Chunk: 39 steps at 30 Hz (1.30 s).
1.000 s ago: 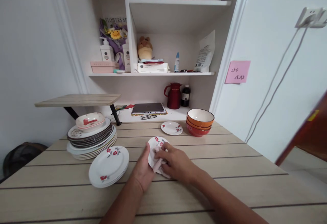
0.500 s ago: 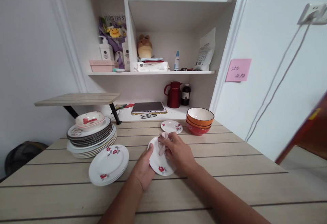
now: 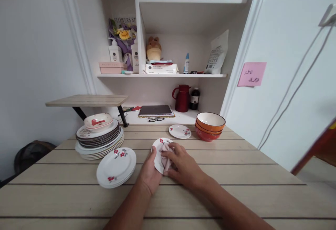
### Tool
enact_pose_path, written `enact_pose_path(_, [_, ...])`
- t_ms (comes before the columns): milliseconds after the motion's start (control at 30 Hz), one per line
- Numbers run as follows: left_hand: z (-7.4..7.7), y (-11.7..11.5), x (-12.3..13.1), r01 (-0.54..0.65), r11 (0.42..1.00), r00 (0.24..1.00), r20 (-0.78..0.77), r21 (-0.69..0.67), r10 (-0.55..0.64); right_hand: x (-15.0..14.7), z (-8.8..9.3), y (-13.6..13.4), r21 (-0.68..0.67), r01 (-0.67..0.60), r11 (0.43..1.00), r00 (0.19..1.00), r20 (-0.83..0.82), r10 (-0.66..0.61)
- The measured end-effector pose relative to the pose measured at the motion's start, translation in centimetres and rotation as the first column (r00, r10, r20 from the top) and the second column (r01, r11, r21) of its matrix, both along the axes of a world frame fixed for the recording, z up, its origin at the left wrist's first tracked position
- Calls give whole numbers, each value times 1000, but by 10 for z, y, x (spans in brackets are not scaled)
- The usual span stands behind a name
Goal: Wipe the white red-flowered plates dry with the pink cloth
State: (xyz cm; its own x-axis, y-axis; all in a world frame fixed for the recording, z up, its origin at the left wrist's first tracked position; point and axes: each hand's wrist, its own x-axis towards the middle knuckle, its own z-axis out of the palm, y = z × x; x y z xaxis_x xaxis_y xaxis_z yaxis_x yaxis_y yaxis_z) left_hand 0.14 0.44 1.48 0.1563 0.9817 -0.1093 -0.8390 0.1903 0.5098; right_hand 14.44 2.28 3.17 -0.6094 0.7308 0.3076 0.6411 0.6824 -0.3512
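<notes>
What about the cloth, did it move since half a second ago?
Yes. Measured against the red pitcher, the cloth in the right hand has moved lower in the view and a little left.

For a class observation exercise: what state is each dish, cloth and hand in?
Left hand: gripping the held plate
Held plate: partly covered
Right hand: holding the cloth
Cloth: crumpled, against the held plate
Bowls: nested, upright
Back plate: lying flat, alone
Front-left plates: stacked
Tall plate pile: stacked, patterned bowl on top

Room right of hands point(image 3: 185, 163), plates point(image 3: 114, 169) left
</notes>
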Motion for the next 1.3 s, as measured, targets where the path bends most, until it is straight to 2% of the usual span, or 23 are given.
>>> enact_pose_path(133, [1, -1, 1, 20, 1000, 1000, -8, -4, -20, -1, -2, 6, 3, 27, 1000, 999, -39, -27])
enact_pose_path(300, [1, 0, -1, 41, 998, 999, -32, -57, -43, 3, 6, 4, 47, -195, 980, 980, 58, 193])
enact_pose_path(433, [0, -2, -6, 52, 995, 996, -64, -89, -57, -2, 9, -8, 30, -327, 945, 944, -31, 328])
enact_pose_path(500, [-1, -3, -7, 49, 996, 996, -66, -78, -54, -9, 7, -12, 47, -335, 941, 939, -69, 338])
enact_pose_path(600, [0, -2, -5, 43, 998, 999, -31, -36, -44, -19, 5, -6, 104, -241, 965, 967, -53, 248])
enact_pose_path(767, [3, -2, 4, 25, 999, 1000, 4, 25, -26, -11, 2, 21, 217, 42, 975, 999, -2, -42])
enact_pose_path(833, [2, -2, 4, 29, 999, 1000, 2, 23, -29, 0, 1, 28, 193, 110, 975, 992, 36, -119])
enact_pose_path(900, [0, 0, 2, 20, 1000, 1000, 1, 3, -20, 12, 1, 29, 131, 128, 983, 984, 110, -143])
enact_pose_path(967, [-4, 1, 0, 15, 1000, 1000, 1, -13, -15, 22, 4, 25, 70, 94, 993, 979, 174, -105])
enact_pose_path(1100, [-6, 3, -4, 48, 999, 999, 17, 6, -48, 27, 16, 8, -9, -62, 998, 973, 221, 62])
enact_pose_path(1200, [-5, 1, -4, 108, 994, 994, 3, 33, -108, 21, 22, -3, -44, -182, 982, 965, 182, 187])
enact_pose_path(1300, [-4, 1, -3, 161, 987, 986, -56, 21, -159, 10, 21, -7, -27, -281, 959, 957, 73, 282])
